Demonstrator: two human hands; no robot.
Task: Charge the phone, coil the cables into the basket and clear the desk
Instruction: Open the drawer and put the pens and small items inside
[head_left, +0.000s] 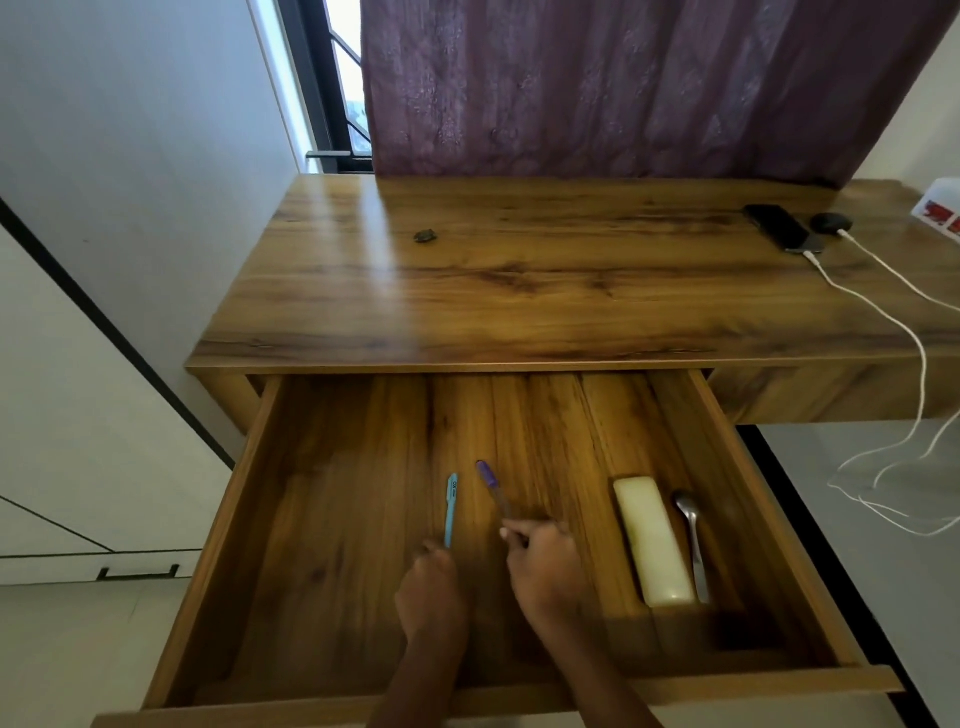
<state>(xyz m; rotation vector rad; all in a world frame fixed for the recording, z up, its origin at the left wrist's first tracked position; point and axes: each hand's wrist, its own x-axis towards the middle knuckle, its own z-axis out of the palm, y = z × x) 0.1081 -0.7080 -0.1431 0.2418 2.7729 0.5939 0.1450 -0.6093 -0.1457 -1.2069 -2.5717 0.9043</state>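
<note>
Open drawer (249, 493): left hand (434, 587) pinched a light-blue pen (451, 506) by its near end. Right hand (545, 566) fingers (511, 532) gripped a clear purple-capped pen (491, 483). Black phone (775, 226) lay flat near the table's (519, 291) back right corner, white cable (872, 306) plugged in.

The drawer (228, 519) is seen wide open beneath the desk (519, 291). A light blue pen (451, 506) is pinched at its near end by the left hand (431, 587), and a purple-capped pen (491, 483) just beside it by the right hand (545, 561). A cream case (652, 540) and a spoon (688, 512) are laid side by side at the drawer's right. On the desk, a white cable (883, 306) is plugged into the phone (775, 226).
</note>
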